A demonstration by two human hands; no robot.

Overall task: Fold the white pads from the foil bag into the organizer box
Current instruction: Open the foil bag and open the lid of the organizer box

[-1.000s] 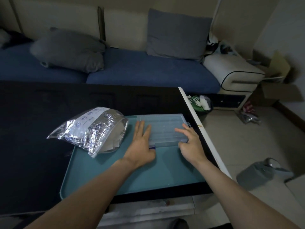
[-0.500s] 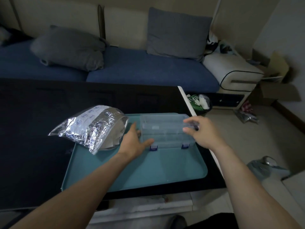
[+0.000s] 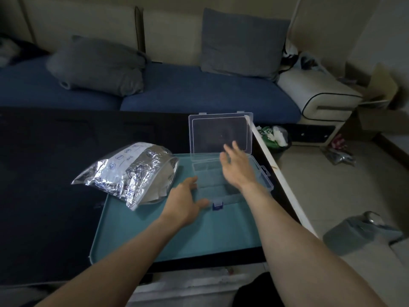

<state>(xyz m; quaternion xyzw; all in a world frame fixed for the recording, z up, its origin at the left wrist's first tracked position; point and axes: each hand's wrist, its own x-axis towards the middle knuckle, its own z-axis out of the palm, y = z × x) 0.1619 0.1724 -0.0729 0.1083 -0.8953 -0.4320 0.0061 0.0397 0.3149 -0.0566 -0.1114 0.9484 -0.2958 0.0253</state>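
A clear plastic organizer box [image 3: 263, 176] with blue latches sits at the far right of a teal tray [image 3: 177, 235]. Its lid [image 3: 219, 134] stands upright and open. My right hand [image 3: 238, 167] hovers over the box's compartments with fingers spread, holding nothing. My left hand [image 3: 184, 201] rests at the box's near left corner, fingers straight against its side. A crinkled silver foil bag [image 3: 130, 171] lies across the tray's far left corner, with white pads showing at its open mouth on the right side.
The tray lies on a black table [image 3: 44, 173] whose white right edge [image 3: 285, 185] drops to a tiled floor. A blue sofa [image 3: 177, 89] with grey cushions runs behind the table. A bin [image 3: 275, 136] and a grey object [image 3: 358, 231] stand on the floor at right.
The box's lid has swung up from closed to upright. My right hand let go of the lid and moved over the open box. My left hand stayed at the box's left side.
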